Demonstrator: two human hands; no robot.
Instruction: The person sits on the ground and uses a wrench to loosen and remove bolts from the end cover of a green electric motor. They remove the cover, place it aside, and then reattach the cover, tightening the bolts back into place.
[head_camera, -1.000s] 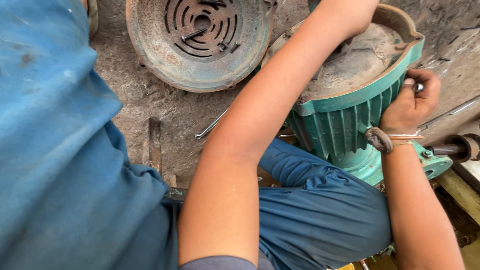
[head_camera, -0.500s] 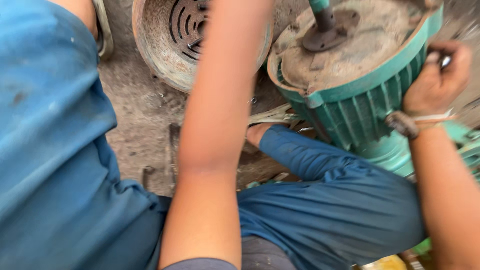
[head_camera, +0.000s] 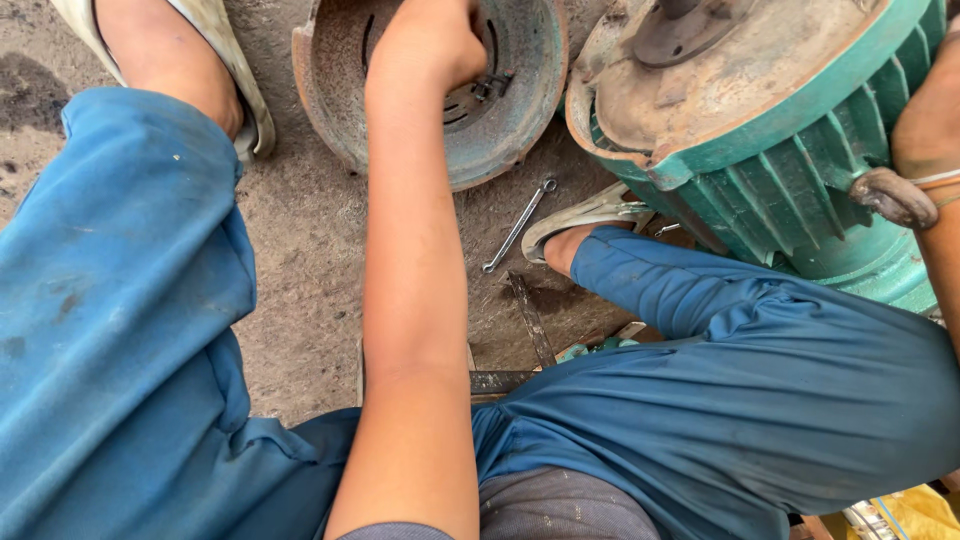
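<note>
We are sitting on the dirt floor (head_camera: 310, 250), a slim wrench (head_camera: 518, 226) lying just left of the green motor (head_camera: 790, 190). Farther left of the motor, our left hand (head_camera: 425, 45) is reaching into the rusty fan cover (head_camera: 520, 110), fingers curled; whether they grip anything, we cannot tell. Our right wrist (head_camera: 925, 130) is resting against the motor's ribs, its fingers out of view.

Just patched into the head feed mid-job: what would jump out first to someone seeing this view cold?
The big green finned motor housing fills the upper right, its rusty end plate facing up. At top centre, the left hand reaches into a rusty round slotted cover lying on the dirt floor. A small spanner lies on the ground between cover and motor, and blue trouser legs frame the lower view.
</note>
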